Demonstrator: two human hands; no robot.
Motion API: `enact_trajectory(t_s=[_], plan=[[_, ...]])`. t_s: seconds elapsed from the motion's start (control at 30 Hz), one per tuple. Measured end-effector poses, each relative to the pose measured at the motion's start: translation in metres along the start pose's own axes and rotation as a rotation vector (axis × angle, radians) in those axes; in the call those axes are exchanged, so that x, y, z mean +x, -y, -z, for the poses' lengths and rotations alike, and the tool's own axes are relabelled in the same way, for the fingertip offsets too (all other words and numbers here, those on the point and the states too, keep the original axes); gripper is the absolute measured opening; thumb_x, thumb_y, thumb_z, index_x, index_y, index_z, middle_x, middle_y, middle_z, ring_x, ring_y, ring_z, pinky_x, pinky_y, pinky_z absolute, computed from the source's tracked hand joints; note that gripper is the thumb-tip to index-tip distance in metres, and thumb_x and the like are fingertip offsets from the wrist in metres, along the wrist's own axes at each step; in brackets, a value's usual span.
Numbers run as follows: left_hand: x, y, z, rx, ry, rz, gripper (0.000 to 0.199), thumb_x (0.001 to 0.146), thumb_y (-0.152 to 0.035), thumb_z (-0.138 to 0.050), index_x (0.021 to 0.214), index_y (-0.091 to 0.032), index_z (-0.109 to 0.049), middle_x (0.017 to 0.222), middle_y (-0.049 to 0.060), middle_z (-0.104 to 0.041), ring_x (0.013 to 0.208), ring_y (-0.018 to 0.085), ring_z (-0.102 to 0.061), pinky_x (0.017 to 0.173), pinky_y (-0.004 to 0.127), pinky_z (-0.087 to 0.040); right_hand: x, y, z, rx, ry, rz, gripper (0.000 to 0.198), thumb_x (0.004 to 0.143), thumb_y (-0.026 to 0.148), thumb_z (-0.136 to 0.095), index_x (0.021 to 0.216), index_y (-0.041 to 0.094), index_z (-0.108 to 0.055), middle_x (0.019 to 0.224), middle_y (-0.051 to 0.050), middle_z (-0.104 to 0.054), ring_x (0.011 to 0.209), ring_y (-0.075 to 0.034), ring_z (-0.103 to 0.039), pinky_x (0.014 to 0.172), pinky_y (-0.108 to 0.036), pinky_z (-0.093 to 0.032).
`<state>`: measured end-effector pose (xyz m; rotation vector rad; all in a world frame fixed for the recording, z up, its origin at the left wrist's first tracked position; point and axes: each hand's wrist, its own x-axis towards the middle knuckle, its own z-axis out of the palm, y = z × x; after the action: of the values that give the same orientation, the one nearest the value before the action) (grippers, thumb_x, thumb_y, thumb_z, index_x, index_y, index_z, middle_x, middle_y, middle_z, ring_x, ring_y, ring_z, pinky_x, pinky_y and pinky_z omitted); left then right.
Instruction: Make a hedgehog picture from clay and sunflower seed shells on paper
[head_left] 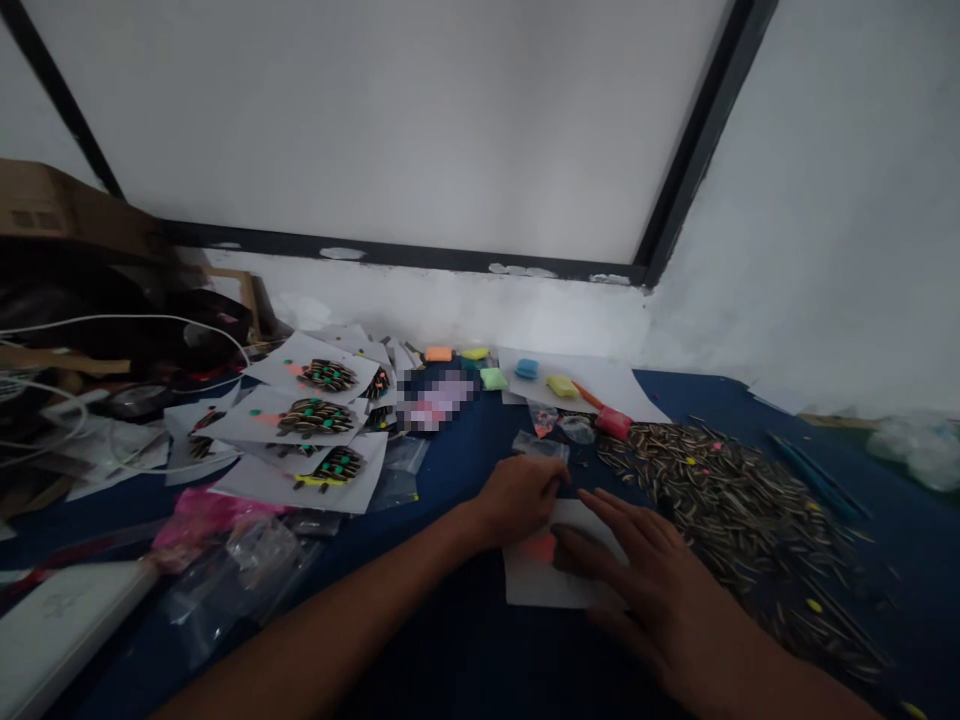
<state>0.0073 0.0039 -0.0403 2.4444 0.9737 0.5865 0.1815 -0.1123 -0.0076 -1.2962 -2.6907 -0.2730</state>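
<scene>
A small sheet of white paper [529, 588] lies on the dark blue cloth in front of me, with an orange-pink patch [537, 547] on it. My left hand [525, 497] rests at the paper's upper left edge, its fingers curled in; whatever they may hold is hidden. Over the paper's right side spreads my right hand [652, 575], fingers stretched out and slightly blurred, the fingertips close to the orange-pink patch. Just right of this hand is a large pile of striped sunflower seeds [735, 490], dotted with small yellow and pink bits.
Left stand papers bearing seed figures [315, 415] with green and orange bits. Soft coloured blocks, including a blue one [526, 369] and a red one [613, 422], lie at the back. Plastic bags [262, 550], a white box [71, 640], cables and a cardboard box [71, 205] crowd the left.
</scene>
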Motion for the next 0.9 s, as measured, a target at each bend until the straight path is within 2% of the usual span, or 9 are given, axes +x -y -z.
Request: enact_trajectory(t_s=[0.2,0.4,0.5,0.63,0.7,0.73,0.8,0.83,0.9], plan=[[0.000,0.001,-0.002,0.001,-0.014,-0.033,0.028,0.089,-0.020,-0.037,0.098,-0.018,-0.063,0.097,0.006,-0.069,0.090,0.019,-0.062,0.083,0.031,-0.046,0.004,-0.003,0.002,0.061,0.028,-0.026,0.044,0.093,0.038,-0.049,0.136,0.027,-0.052,0.142,-0.013,-0.049,0.130,-0.034,-0.045,0.095,-0.055,-0.046],[0.004,-0.001,0.004,-0.028,0.058,0.009,0.027,0.085,-0.016,-0.041,0.097,-0.016,-0.065,0.098,0.007,-0.069,0.092,0.020,-0.062,0.084,0.031,-0.046,0.003,-0.006,0.005,0.075,0.018,-0.013,0.042,0.092,0.038,-0.050,0.134,0.031,-0.053,0.141,-0.010,-0.051,0.128,-0.032,-0.046,0.095,-0.051,-0.047],[0.004,-0.001,0.009,-0.139,0.056,0.030,0.029,0.083,-0.013,-0.041,0.096,-0.015,-0.066,0.090,0.006,-0.070,0.084,0.017,-0.062,0.078,0.027,-0.046,0.003,-0.012,-0.005,0.053,-0.062,-0.017,0.037,0.091,0.033,-0.051,0.127,0.031,-0.058,0.138,-0.009,-0.053,0.125,-0.031,-0.049,0.093,-0.048,-0.048],[-0.002,-0.001,0.010,-0.310,-0.080,0.138,0.027,0.083,-0.010,-0.041,0.094,-0.013,-0.066,0.075,0.003,-0.066,0.069,0.014,-0.059,0.065,0.023,-0.045,0.007,-0.028,-0.024,-0.079,-0.268,-0.039,0.026,0.088,0.019,-0.048,0.107,0.022,-0.066,0.123,-0.015,-0.062,0.114,-0.032,-0.057,0.084,-0.047,-0.051],[-0.005,0.001,0.009,-0.358,-0.182,0.167,0.026,0.083,-0.010,-0.043,0.094,-0.013,-0.065,0.075,0.002,-0.066,0.066,0.013,-0.059,0.062,0.022,-0.044,0.011,-0.037,-0.026,-0.121,-0.304,-0.038,0.027,0.086,0.012,-0.045,0.103,0.021,-0.066,0.118,-0.016,-0.064,0.108,-0.030,-0.060,0.082,-0.045,-0.051],[-0.006,0.002,0.008,-0.362,-0.234,0.172,0.025,0.084,-0.009,-0.042,0.094,-0.013,-0.065,0.075,0.002,-0.066,0.066,0.012,-0.059,0.061,0.022,-0.045,0.014,-0.041,-0.024,-0.130,-0.329,-0.044,0.025,0.085,0.010,-0.044,0.095,0.020,-0.065,0.108,-0.015,-0.066,0.100,-0.028,-0.063,0.078,-0.042,-0.051],[-0.008,0.004,0.006,-0.302,-0.330,0.162,0.025,0.084,-0.009,-0.043,0.093,-0.013,-0.066,0.079,0.003,-0.066,0.071,0.014,-0.061,0.066,0.024,-0.047,0.019,-0.046,-0.015,-0.083,-0.255,-0.119,0.023,0.086,0.009,-0.042,0.081,0.020,-0.061,0.088,-0.010,-0.068,0.085,-0.023,-0.065,0.074,-0.035,-0.050],[-0.009,0.006,0.005,-0.244,-0.376,0.143,0.025,0.083,-0.009,-0.044,0.093,-0.013,-0.066,0.085,0.005,-0.067,0.078,0.015,-0.062,0.072,0.025,-0.048,0.022,-0.048,-0.010,-0.070,-0.196,-0.179,0.022,0.086,0.010,-0.042,0.075,0.021,-0.058,0.077,-0.007,-0.066,0.074,-0.021,-0.064,0.068,-0.033,-0.049],[-0.010,0.009,0.004,-0.102,-0.414,0.083,0.030,0.083,-0.007,-0.044,0.100,-0.014,-0.067,0.105,0.009,-0.066,0.098,0.019,-0.060,0.087,0.030,-0.048,0.026,-0.050,-0.002,-0.061,-0.175,-0.236,0.022,0.086,0.013,-0.042,0.070,0.022,-0.054,0.064,-0.003,-0.062,0.060,-0.019,-0.061,0.057,-0.029,-0.044]])
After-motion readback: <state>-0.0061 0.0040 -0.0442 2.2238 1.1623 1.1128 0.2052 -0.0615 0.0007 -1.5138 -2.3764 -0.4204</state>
